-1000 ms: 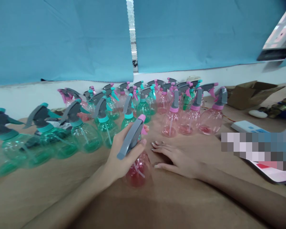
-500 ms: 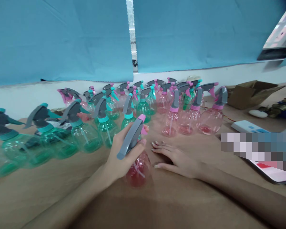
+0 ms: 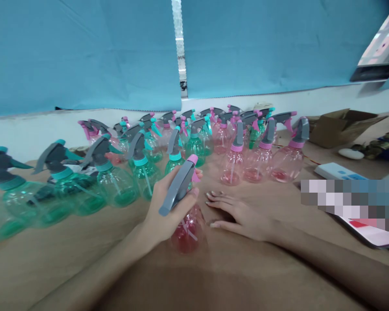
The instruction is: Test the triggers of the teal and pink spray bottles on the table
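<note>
My left hand (image 3: 165,207) is wrapped round the neck of a pink spray bottle (image 3: 186,235) with a grey and pink trigger head, near the middle of the table. My right hand (image 3: 243,214) lies on the table just right of that bottle, fingers spread and holding nothing. Green spray bottles (image 3: 116,185) with turquoise collars form a row to the left. Beyond my right hand stand pink spray bottles (image 3: 231,166) with grey heads.
More green and pink bottles crowd the back near the wall. At the right are an open cardboard box (image 3: 337,127), a white oval object (image 3: 350,153), a white-and-blue device (image 3: 339,171) and a partly blurred phone-like object (image 3: 372,233). Blue cloth (image 3: 84,52) hangs behind.
</note>
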### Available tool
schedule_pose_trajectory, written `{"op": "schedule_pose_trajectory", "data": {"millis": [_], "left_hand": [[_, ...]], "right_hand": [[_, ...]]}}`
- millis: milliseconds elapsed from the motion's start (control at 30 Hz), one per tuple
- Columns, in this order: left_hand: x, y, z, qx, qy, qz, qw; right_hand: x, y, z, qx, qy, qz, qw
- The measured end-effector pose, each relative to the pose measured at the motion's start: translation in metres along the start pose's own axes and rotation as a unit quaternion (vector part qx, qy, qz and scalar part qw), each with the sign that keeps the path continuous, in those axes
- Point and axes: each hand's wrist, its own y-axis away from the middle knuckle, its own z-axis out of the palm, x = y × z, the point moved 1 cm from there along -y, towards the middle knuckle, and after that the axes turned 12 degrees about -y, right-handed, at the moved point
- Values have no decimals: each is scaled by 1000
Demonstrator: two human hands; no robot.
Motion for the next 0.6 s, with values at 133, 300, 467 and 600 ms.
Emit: {"op": "schedule_pose_trajectory", "data": {"millis": [133,300,467,600], "left_hand": [[1,0,0,4,-1,-3,1000],[1,0,-1,3,-9,7,1000],[3,1,-2,3,-11,4,1000],[3,0,-3,5,-15,9,1000]], "right_hand": [[0,0,0,0,1,3,1000],[-1,0,0,1,7,2,1000],[-2,0,-1,-3,0,2,1000],[-1,1,-1,-2,-6,6,1000]]}}
